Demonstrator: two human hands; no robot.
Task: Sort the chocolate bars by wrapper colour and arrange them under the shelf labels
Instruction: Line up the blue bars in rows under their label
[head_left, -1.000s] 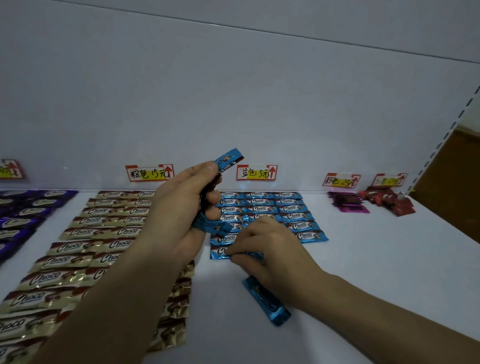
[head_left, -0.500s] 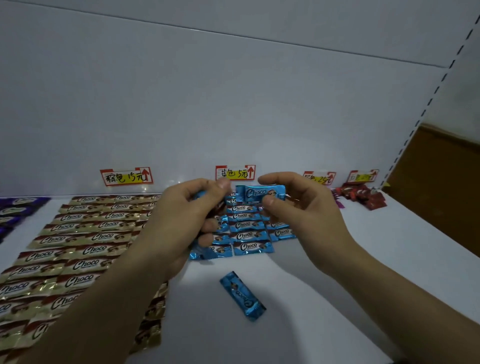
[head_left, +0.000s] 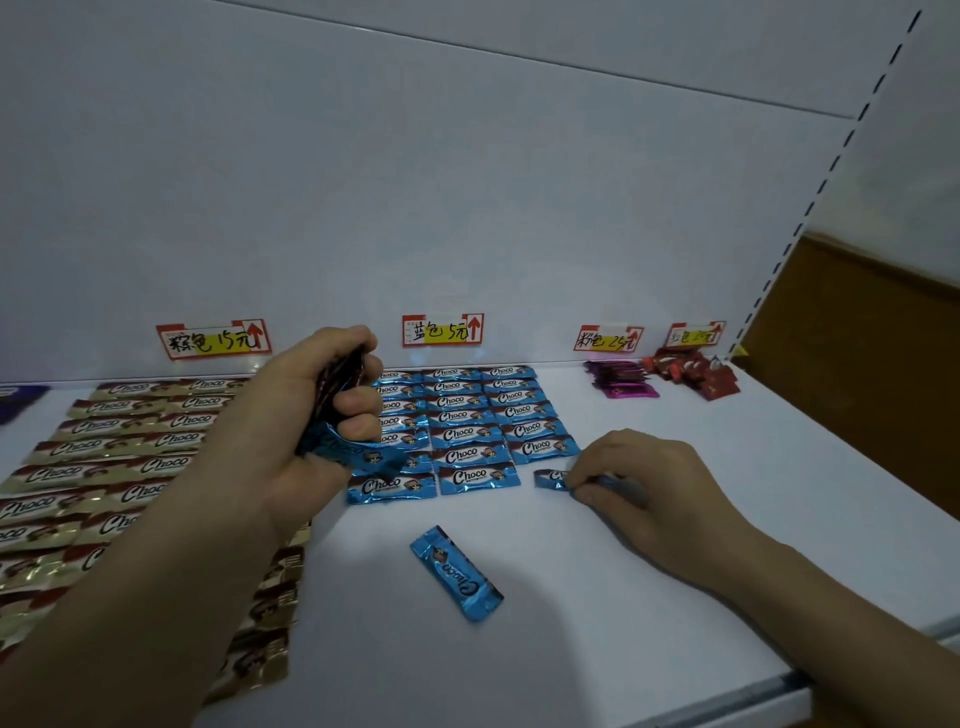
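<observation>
Two hands worked: the left hand (head_left: 306, 415) clutched a bunch of blue bars (head_left: 358, 457) over the blue rows (head_left: 467, 431); the right hand (head_left: 639, 483) pinched one blue bar (head_left: 549, 478) against the shelf (head_left: 753, 519), at their near right corner.

Left hand (head_left: 291, 431) clutching blue bars (head_left: 358, 454), right hand (head_left: 639, 483) pinching one blue bar (head_left: 550, 479) on shelf (head_left: 675, 597)

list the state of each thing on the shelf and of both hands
left hand, grips the blue bunch
right hand, pinches a single bar down on the shelf
loose bar, lying askew, apart from the rows
blue rows, flat in three columns
gold bars, flat in rows
pink bars, heaped
red bars, heaped
</observation>
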